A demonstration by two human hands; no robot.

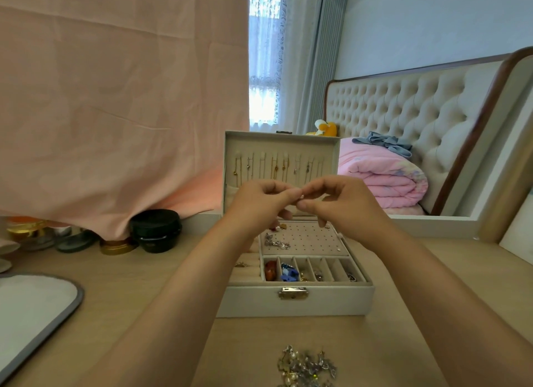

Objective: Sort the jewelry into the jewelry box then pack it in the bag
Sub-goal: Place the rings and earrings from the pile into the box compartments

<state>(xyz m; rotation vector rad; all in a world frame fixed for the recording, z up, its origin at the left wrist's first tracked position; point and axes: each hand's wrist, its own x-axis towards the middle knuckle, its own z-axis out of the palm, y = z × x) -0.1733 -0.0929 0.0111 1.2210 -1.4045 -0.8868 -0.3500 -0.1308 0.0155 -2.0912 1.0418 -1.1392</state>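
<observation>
Above the open box (326, 300), head view: my left hand (259, 203) and right hand (344, 206) meet at the fingertips, both pinching one piece (301, 198), too small to identify. I judge it is held over the stud panel (305, 238) for seating. Unsorted jewelry (307, 368) lies heaped on the surface (403, 343), near me.

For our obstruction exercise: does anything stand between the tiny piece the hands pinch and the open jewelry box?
Nothing visible does. The left hand and right hand pinch the tiny piece over the jewelry box. Its lid stands upright, and the perforated panel lies open below.
</observation>
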